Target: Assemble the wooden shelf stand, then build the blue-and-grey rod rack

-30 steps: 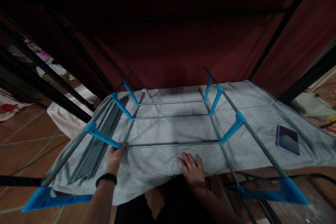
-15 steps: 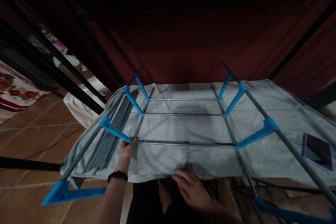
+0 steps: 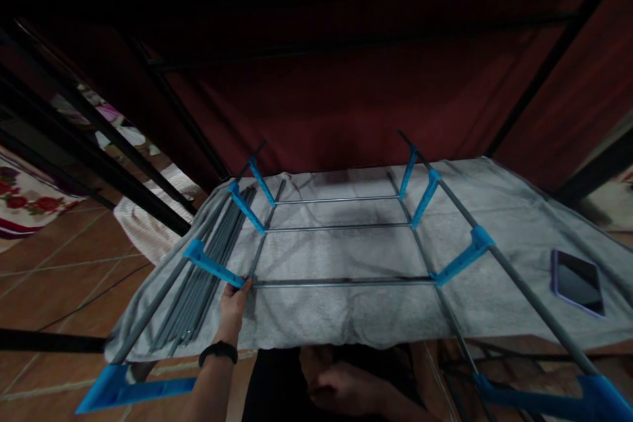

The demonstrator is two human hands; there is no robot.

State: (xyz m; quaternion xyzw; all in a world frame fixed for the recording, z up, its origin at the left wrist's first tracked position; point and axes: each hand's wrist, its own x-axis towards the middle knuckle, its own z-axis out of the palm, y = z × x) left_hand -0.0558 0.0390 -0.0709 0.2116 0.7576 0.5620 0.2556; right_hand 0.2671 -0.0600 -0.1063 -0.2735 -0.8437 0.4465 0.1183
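With left hand (image 3: 235,300) clamped a blue bracket (image 3: 215,268), held right hand (image 3: 341,386), contents unclear, over the lap (image 3: 274,382), had three crossbars (image 3: 341,283) seemingly fitted, loose rods (image 3: 190,306) apparently unfitted.

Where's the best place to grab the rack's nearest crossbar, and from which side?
Probably the middle of the crossbar, from above on the near side: that thin, straight stretch is uncovered, and the left hand is at the crossbar's left end.
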